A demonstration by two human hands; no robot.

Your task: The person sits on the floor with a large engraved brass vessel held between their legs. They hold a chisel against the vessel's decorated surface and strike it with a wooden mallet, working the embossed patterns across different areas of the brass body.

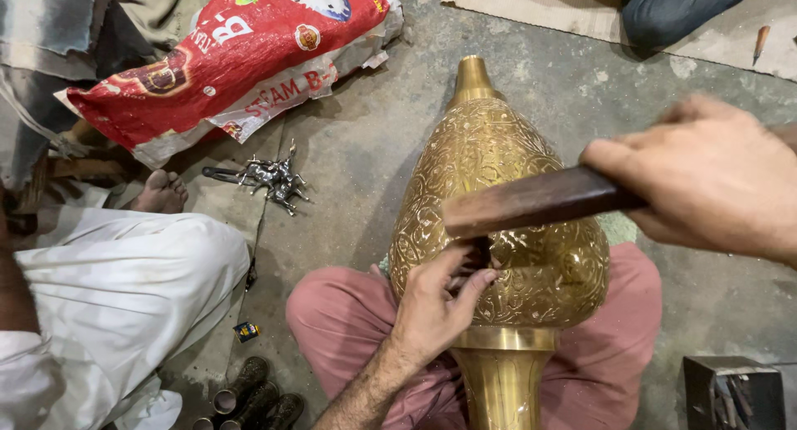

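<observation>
Centre frame: large engraved brass vase (498, 231) lying across pink-trousered lap. Left hand (436, 305) pinching a small dark chisel (480, 254) against its belly; right hand (714, 177) clenched around dark wooden mallet (531, 202). Upper left: crumpled red-and-white printed plastic sack (241, 52). Lower left: tiny blue-yellow packet (246, 331) on grey floor.

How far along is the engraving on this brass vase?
Done: engraved pattern covers most of the brass vase body facing the camera. In hand: left hand holds a small tool against it; right hand holds a wooden mallet above. Left: cannot tell; the far side is hidden.
</observation>
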